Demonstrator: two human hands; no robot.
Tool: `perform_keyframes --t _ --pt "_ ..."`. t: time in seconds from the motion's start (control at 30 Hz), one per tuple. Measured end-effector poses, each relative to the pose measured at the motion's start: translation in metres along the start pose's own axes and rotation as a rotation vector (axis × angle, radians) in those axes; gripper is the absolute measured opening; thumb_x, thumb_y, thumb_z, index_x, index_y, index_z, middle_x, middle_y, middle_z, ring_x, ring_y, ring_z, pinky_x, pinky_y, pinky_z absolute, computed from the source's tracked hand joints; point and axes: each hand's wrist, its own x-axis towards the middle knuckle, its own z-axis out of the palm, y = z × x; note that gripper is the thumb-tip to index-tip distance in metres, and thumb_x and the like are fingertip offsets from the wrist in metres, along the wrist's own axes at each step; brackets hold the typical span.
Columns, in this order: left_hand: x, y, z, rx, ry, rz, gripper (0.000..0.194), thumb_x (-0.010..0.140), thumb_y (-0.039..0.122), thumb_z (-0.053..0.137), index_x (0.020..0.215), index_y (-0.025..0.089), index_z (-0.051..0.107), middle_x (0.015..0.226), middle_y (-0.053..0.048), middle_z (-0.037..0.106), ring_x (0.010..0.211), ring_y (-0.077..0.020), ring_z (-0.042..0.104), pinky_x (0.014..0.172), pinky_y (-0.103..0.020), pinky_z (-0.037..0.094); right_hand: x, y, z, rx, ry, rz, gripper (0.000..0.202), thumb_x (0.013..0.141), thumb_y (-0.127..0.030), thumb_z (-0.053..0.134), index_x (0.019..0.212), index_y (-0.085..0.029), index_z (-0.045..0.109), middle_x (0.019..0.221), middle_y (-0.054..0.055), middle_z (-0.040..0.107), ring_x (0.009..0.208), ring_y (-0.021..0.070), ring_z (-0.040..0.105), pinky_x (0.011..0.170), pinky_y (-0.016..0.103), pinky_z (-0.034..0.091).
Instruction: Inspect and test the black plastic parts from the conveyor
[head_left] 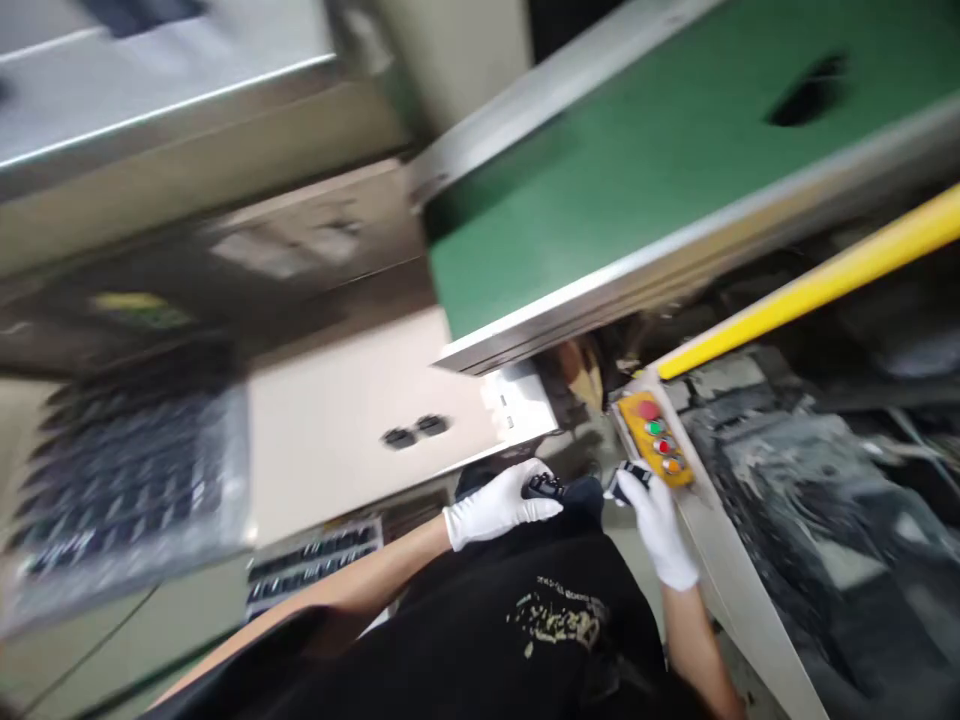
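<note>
My left hand (504,508), in a white glove, is closed around a small black part (543,487) with little raised bumps, close to my body. Another black part (628,482), with a lighter grey face, is pinched in my right hand (661,530), also gloved in white. The right hand is just beside a yellow control box (654,438) with red, green and orange buttons. On the pale tabletop to the left lie two small black round-looking parts (415,431). Motion blur hides the finer shape of the parts.
A green conveyor belt (570,220) with a dark object (810,92) on it runs to the upper right. A clear tray (244,470) of dark parts stands at the left, with another tray (315,560) lower down. A yellow bar (817,285) and machinery are at the right.
</note>
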Motion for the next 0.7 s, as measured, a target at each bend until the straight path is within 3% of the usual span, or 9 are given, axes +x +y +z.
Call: perform_keyframes --t 0.1,0.17,0.23,0.33,0.47,0.53,0.6,0.7 --pt "-0.062 -0.075 -0.075 -0.06 0.412 -0.023 0.041 0.072 0.045 0.09 0.095 0.019 0.067 0.092 -0.006 0.074 0.085 -0.0252 0.068 0.079 -0.036 0.054 0.024 0.009 0.124 -0.089 -0.331 -0.028 0.032 0.093 -0.054 0.068 0.085 -0.023 0.068 0.086 0.005 0.074 0.081 0.0238 0.066 0.078 0.039 0.054" --pt "-0.101 -0.116 -0.128 -0.126 0.655 -0.004 0.039 0.071 0.042 0.089 0.093 0.019 0.065 0.092 -0.007 0.074 0.087 -0.0263 0.069 0.083 -0.038 0.054 0.039 -0.01 0.2 -0.208 -0.516 -0.134 0.028 0.091 -0.05 0.072 0.088 -0.022 0.07 0.091 0.006 0.075 0.086 0.0245 0.067 0.082 0.039 0.054" --pt "-0.133 -0.152 -0.181 -0.095 0.827 0.005 0.037 0.071 0.041 0.085 0.092 0.02 0.064 0.094 -0.008 0.075 0.09 -0.0281 0.071 0.087 -0.04 0.055 0.056 -0.035 0.272 -0.38 -0.661 -0.297 0.023 0.089 -0.044 0.077 0.091 -0.022 0.072 0.095 0.007 0.075 0.09 0.0256 0.067 0.086 0.039 0.053" --pt "-0.165 -0.198 -0.253 0.083 0.95 -0.04 0.031 0.074 0.043 0.076 0.092 0.02 0.065 0.097 -0.013 0.076 0.094 -0.0336 0.072 0.093 -0.048 0.055 0.083 -0.053 0.376 -0.675 -0.862 -0.524 0.018 0.09 -0.038 0.077 0.101 -0.023 0.074 0.102 0.007 0.077 0.093 0.0257 0.067 0.091 0.041 0.051" --pt "-0.179 -0.245 -0.32 0.146 0.993 -0.092 0.026 0.065 0.031 0.077 0.087 0.02 0.069 0.125 -0.019 0.072 0.13 -0.0416 0.06 0.12 -0.056 0.038 0.104 -0.028 0.496 -0.961 -1.026 -0.541 0.015 0.086 -0.029 0.082 0.092 -0.018 0.073 0.092 0.007 0.076 0.092 0.0244 0.065 0.097 0.04 0.049" --pt "-0.18 -0.258 -0.338 0.176 0.973 -0.093 0.027 0.062 0.026 0.078 0.087 0.021 0.071 0.145 -0.017 0.064 0.146 -0.0413 0.047 0.129 -0.053 0.027 0.104 -0.013 0.531 -1.095 -1.048 -0.508 0.013 0.083 -0.024 0.083 0.088 -0.017 0.072 0.093 0.01 0.076 0.096 0.027 0.066 0.098 0.041 0.048" --pt "-0.181 -0.261 -0.345 0.268 0.915 -0.1 0.034 0.064 0.025 0.078 0.097 0.021 0.074 0.156 -0.016 0.056 0.152 -0.0417 0.04 0.13 -0.053 0.025 0.101 -0.007 0.541 -1.19 -1.05 -0.491 0.015 0.084 -0.027 0.082 0.092 -0.018 0.074 0.104 0.014 0.077 0.104 0.0315 0.067 0.099 0.045 0.049" --pt "-0.186 -0.245 -0.332 0.425 0.922 -0.071 0.055 0.072 0.028 0.077 0.124 0.017 0.07 0.158 -0.02 0.052 0.151 -0.0446 0.04 0.127 -0.057 0.029 0.103 -0.019 0.509 -1.199 -1.014 -0.474 0.037 0.088 -0.04 0.079 0.118 -0.018 0.073 0.126 0.016 0.073 0.119 0.036 0.064 0.105 0.049 0.048"
